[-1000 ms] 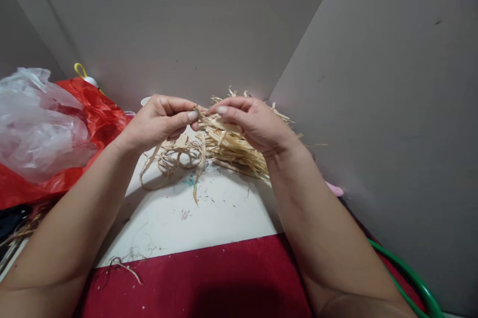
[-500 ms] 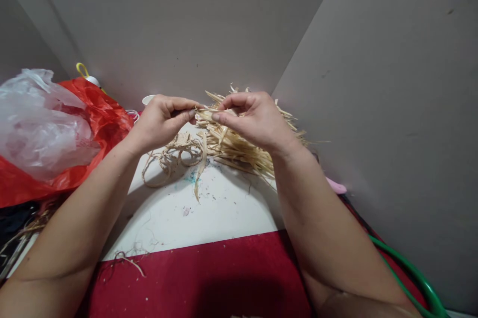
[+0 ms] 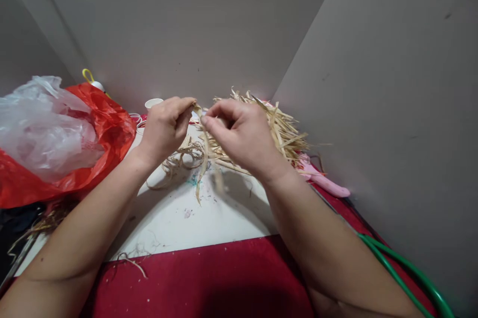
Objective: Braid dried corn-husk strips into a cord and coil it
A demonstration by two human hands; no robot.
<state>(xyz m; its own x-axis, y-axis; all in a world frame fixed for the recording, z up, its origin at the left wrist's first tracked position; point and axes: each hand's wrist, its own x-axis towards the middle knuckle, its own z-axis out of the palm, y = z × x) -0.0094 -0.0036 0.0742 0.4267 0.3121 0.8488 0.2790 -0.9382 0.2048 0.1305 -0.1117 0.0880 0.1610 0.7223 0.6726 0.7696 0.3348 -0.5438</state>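
My left hand (image 3: 166, 126) and my right hand (image 3: 239, 133) are raised over a white board (image 3: 194, 213), fingertips nearly meeting. Both pinch a pale dried straw strip (image 3: 203, 153) that hangs down between them toward the board. A coiled braid of straw (image 3: 179, 158) lies on the board under my left hand. Behind my right hand is a loose pile of dried straw strips (image 3: 280, 128) against the wall.
A red plastic bag (image 3: 100, 128) with a clear plastic bag (image 3: 41, 128) on it sits at the left. A white paper cup (image 3: 154, 103) stands at the back. A pink object (image 3: 328, 183) lies right, a green hose (image 3: 403, 268) at the lower right. Red cloth (image 3: 209, 278) covers the near edge.
My right hand has shifted left and down, pulling the strip so it hangs lower. The view has dipped a little, and the pink object and the cup now show more.
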